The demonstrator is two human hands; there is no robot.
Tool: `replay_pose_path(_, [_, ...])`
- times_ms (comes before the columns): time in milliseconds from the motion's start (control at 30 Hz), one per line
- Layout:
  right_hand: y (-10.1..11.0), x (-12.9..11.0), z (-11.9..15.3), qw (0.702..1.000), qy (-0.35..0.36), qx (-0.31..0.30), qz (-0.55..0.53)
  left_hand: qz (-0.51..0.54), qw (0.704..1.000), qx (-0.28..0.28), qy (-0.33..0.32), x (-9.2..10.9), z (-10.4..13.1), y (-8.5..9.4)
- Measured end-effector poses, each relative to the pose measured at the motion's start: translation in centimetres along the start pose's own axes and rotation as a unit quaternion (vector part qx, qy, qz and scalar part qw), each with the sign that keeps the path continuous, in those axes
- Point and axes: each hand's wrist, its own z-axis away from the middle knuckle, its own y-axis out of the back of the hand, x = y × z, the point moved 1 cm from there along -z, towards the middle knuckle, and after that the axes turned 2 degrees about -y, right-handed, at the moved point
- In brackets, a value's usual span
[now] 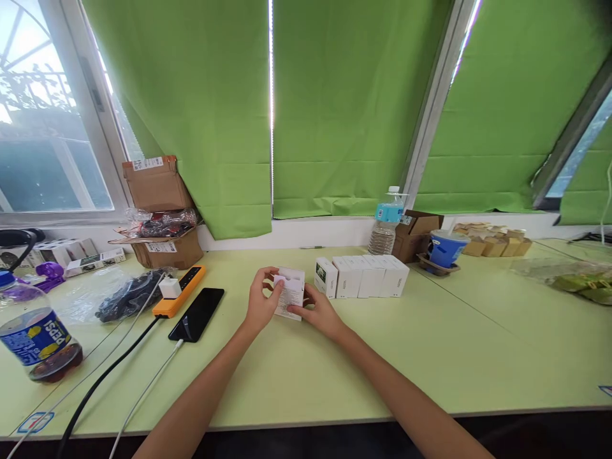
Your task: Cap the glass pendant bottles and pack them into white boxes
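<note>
Between my two hands is a small white box with fine print on the side toward me. My left hand grips its left edge, thumb across the printed face. Around the right edge closes my right hand, its fingers on the lower part of the box. The box is held just above the table or touches it; I cannot tell which. Just right of my hands stands a row of several similar white boxes, upright and close together. The nearest one is turned a little and shows a dark green picture.
Left of me lie a black phone on a cable, an orange power strip and a Pepsi bottle. Cardboard boxes are stacked behind. At the back right stand a water bottle and a blue cup.
</note>
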Motion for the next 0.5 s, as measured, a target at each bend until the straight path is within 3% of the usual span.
replay_pose_path(133, [-0.1, -0.5, 0.2, 0.999, 0.032, 0.006, 0.024, -0.044, 0.996, -0.05, -0.051, 0.6, -0.3, 0.3])
replay_pose_path(267, [0.4, -1.9, 0.7, 0.99, 0.092, 0.089, 0.061, -0.069, 0.988, -0.093, -0.1, 1.0, -0.6, 1.0])
replay_pose_path(367, [1.1, -2.9, 1.0, 0.979, 0.136, 0.092, 0.124, -0.054, 0.99, -0.098, -0.087, 0.7, -0.7, 1.2])
replay_pose_path(500, [1.4, -3.1, 1.1, 0.973, 0.157, 0.071, 0.151, -0.033, 0.997, -0.074, -0.006, -0.3, -0.7, 0.9])
